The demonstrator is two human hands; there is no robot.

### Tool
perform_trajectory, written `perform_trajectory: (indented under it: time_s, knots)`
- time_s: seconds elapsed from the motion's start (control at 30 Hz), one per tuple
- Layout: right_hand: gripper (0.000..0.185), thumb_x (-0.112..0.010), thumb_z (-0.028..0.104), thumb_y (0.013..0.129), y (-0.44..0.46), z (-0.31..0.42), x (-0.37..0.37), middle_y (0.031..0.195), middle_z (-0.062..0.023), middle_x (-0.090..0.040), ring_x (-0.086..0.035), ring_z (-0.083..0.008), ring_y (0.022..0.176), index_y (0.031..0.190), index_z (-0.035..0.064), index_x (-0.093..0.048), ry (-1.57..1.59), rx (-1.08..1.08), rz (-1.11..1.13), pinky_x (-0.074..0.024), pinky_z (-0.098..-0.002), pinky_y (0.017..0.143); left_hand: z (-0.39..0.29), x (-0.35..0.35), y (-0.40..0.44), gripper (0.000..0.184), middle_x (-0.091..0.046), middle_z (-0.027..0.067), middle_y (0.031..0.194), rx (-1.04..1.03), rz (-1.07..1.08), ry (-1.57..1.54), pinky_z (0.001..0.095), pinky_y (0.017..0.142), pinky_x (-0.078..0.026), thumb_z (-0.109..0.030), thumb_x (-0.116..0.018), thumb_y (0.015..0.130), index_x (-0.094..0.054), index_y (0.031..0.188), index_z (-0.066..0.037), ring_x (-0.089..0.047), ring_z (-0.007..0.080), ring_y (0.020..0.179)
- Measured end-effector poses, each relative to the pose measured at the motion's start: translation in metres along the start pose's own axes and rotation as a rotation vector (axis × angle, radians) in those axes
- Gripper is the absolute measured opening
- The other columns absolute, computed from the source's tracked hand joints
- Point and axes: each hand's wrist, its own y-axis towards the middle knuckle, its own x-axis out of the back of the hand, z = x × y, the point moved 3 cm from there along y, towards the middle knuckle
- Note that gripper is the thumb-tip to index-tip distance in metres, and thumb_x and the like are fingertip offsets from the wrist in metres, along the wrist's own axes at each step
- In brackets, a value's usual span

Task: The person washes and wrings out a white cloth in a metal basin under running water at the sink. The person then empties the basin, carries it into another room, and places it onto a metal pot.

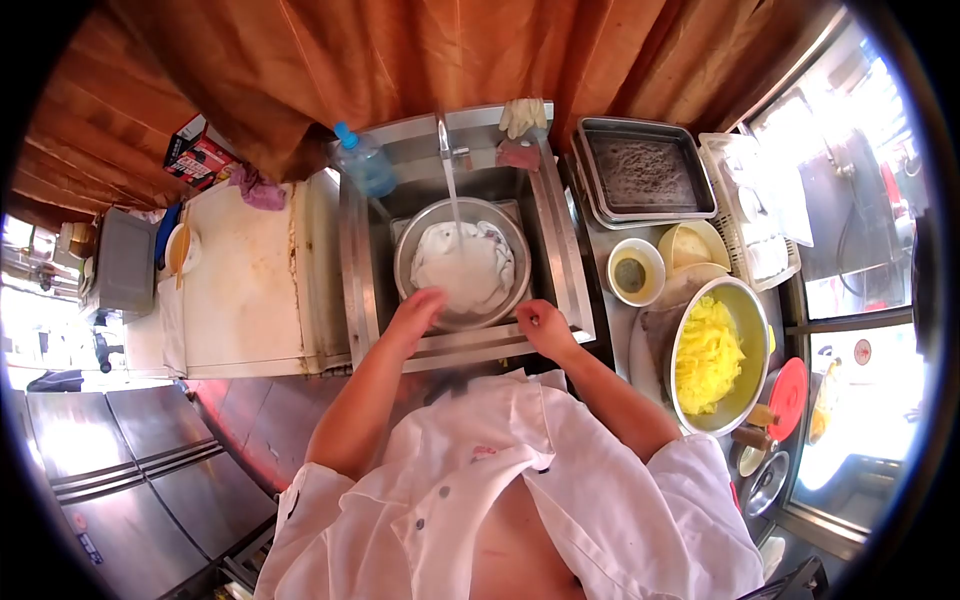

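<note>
A round metal bowl sits in the steel sink, with white cloth in cloudy water inside it. Water runs from the tap onto the cloth. My left hand is at the bowl's near left rim, fingers stretched towards the water and partly blurred; whether it touches the rim I cannot tell. Just right of the bowl, above the sink's front edge, my right hand has its fingers curled in, and I see nothing in them.
A blue-capped plastic bottle stands at the sink's back left corner. Gloves and a reddish cloth lie at the back right. On the right are stacked trays and a bowl of yellow shreds. A white-topped counter adjoins on the left.
</note>
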Motion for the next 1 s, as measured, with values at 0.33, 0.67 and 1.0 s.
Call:
perform_trajectory:
  time_s: [0.33,0.67,1.0]
  knots:
    - [0.085,-0.038,0.071,0.099,0.012,0.109,-0.014,0.165,-0.0064,-0.03,-0.026,-0.025,0.151,0.158,0.011,-0.032,1.509,-0.263,0.42,-0.0181,-0.0435,0.122,-0.063,-0.01,-0.055,0.089,-0.024,0.0095,0.168,-0.15,0.424,-0.769,0.0489,0.122,-0.006,-0.077,-0.028,0.096,-0.026,0.161,-0.016,-0.014,0.0275,0.155]
    - [0.077,-0.035,0.057,0.106,0.008,0.195,-0.069,0.167,-0.0223,-0.019,-0.013,-0.035,0.156,0.159,0.0017,-0.025,0.755,0.295,0.169,-0.0095,-0.0447,0.126,-0.091,-0.068,-0.042,0.081,-0.027,0.0066,0.166,-0.412,0.102,-0.582,0.0464,0.124,-0.015,-0.068,-0.034,0.101,-0.026,0.161,-0.014,-0.021,0.0234,0.153]
    - [0.079,-0.04,0.053,0.104,0.098,0.121,-0.091,0.155,-0.0354,-0.033,-0.027,-0.0465,0.148,0.148,-0.0125,-0.037,0.07,0.321,-0.364,-0.0207,-0.0479,0.123,-0.069,-0.052,0.006,0.07,-0.046,0.0067,0.153,-0.176,0.421,-1.058,0.0432,0.118,-0.031,-0.063,-0.043,0.101,-0.043,0.148,-0.01,-0.037,0.0249,0.145]
